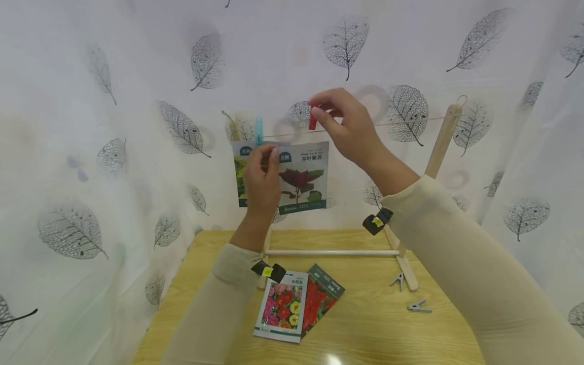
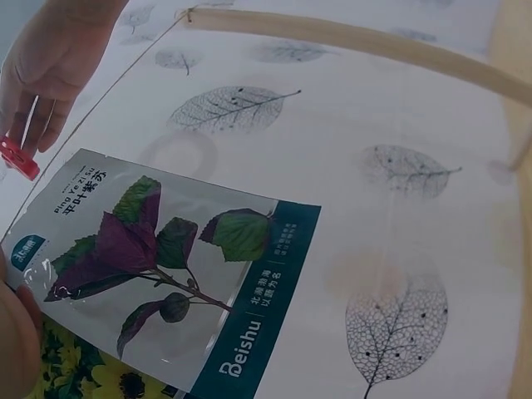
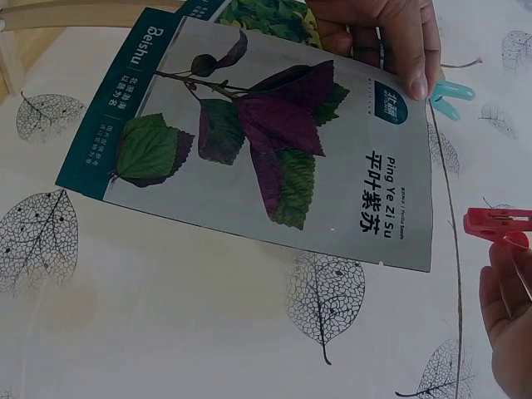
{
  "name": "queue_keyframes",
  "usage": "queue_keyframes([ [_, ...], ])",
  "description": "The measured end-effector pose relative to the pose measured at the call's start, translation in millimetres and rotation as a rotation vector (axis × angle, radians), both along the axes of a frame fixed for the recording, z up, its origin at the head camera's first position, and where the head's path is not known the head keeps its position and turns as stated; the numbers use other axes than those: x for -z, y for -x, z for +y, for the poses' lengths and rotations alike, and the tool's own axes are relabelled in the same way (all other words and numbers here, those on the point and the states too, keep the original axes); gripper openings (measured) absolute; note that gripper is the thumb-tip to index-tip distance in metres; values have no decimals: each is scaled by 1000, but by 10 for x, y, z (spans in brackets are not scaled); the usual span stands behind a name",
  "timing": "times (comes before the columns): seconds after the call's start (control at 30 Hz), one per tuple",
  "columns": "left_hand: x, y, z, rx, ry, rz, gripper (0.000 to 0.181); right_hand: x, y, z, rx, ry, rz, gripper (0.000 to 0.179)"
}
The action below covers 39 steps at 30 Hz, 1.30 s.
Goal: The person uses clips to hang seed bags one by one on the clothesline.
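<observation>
The person's left hand (image 1: 262, 180) pinches the purple-leaf seed packet (image 1: 315, 177) at its upper left corner, with the packet hanging upright just below the string (image 1: 410, 122). The right hand (image 1: 349, 121), apart from the left, holds a red clothespin (image 1: 313, 117) between thumb and fingers, just beside the string and clear of the packet. Partly behind the left hand and the held packet is a yellow-flower packet (image 1: 240, 180), with a blue clothespin (image 1: 259, 129) at its top edge on the string. The string runs to a wooden post (image 1: 442, 139) on the right. Below, on the table (image 1: 210, 304), a pink-and-red-flower packet (image 1: 278, 332) overlaps a red-flower packet (image 1: 326, 294), and two grey clothespins (image 1: 418, 306) lie to the right, near the frame's foot (image 1: 409, 276)
</observation>
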<state>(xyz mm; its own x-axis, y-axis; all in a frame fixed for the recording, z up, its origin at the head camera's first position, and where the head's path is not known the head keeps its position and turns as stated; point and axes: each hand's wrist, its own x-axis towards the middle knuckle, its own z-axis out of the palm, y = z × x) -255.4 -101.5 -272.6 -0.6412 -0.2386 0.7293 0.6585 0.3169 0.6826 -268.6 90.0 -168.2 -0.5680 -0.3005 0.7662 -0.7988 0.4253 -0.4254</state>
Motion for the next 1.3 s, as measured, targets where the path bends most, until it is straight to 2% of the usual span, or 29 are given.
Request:
queue_keyframes([
  [0.3, 25, 30, 0, 5, -8, 17, 28, -45, 67, -34, 4, -13, -118, 25],
  [0.5, 33, 49, 10, 0, -5, 31, 28, -59, 80, -49, -39, 27, -201, 25],
  [0.7, 26, 56, 24, -5, -9, 35, 28, -50, 96, -70, -75, 48, -215, 22],
  [0.97, 28, 30, 32, -24, 20, 13, 30, -14, 113, -97, -59, 14, -251, 23],
  [1.3, 20, 40, 36, -10, 19, 31, 31, 3, 104, -118, -63, -6, -287, 22],
])
